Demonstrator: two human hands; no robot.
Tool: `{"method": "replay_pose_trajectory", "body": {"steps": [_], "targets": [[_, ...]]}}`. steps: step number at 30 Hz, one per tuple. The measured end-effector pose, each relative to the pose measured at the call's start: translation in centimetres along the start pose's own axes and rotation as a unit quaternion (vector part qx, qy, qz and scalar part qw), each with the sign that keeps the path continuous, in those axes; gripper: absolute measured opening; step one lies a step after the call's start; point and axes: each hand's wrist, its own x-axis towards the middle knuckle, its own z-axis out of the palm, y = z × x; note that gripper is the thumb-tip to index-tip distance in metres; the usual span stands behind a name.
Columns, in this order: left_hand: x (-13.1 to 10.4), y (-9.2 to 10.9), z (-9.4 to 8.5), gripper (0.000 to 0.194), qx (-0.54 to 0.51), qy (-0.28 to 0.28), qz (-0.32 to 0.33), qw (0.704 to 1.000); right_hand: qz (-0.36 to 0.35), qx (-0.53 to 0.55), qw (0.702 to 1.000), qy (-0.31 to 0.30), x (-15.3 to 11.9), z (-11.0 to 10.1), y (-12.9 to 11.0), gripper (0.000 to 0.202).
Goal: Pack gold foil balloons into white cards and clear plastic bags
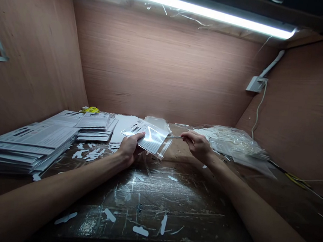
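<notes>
My left hand (128,148) grips a printed card in a clear plastic sleeve (150,137), thumb on top and the other fingers underneath. Light glares off the sleeve's surface, and a clear flap hangs at its right end. Between thumb and fingertips, my right hand (196,143) pinches a thin white strip (174,137). The strip points left and its far end reaches the right edge of the sleeve; whether it is inside or attached cannot be told. Behind the held sleeve lie white cards (121,127) on the worktop.
Stacks of printed cards (32,136) fill the left side, with yellow tape (91,109) behind. White hang-tab cutouts (140,231) lie scattered on the dark table (187,213). At the right sits a pile of clear bags and strips (230,140). A cable (258,110) runs down the right wall.
</notes>
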Motion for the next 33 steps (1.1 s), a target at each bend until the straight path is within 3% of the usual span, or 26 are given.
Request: {"method": "replay_pose_trajectory", "body": {"steps": [11, 18, 24, 28, 33], "targets": [[-0.3, -0.1, 0.0, 0.009, 0.000, -0.010, -0.006, 1.000, 0.022, -0.060, 0.998, 0.011, -0.1, 0.0, 0.2, 0.020], [-1.1, -0.4, 0.4, 0.010, 0.014, -0.011, -0.021, 1.000, 0.038, -0.068, 0.997, 0.021, -0.4, 0.8, -2.4, 0.021], [-1.3, -0.2, 0.5, 0.011, 0.024, -0.034, -0.027, 0.999, 0.071, 0.058, 0.996, -0.010, -0.2, 0.6, -2.8, 0.024], [-0.9, 0.4, 0.3, 0.006, 0.014, -0.043, -0.024, 0.999, 0.126, 0.239, 0.957, -0.103, 0.0, -0.6, -0.9, 0.036], [-1.3, 0.2, 0.4, 0.007, 0.017, -0.070, -0.045, 0.996, 0.137, 0.306, 0.935, -0.117, -0.1, 0.1, -1.4, 0.040]]}}
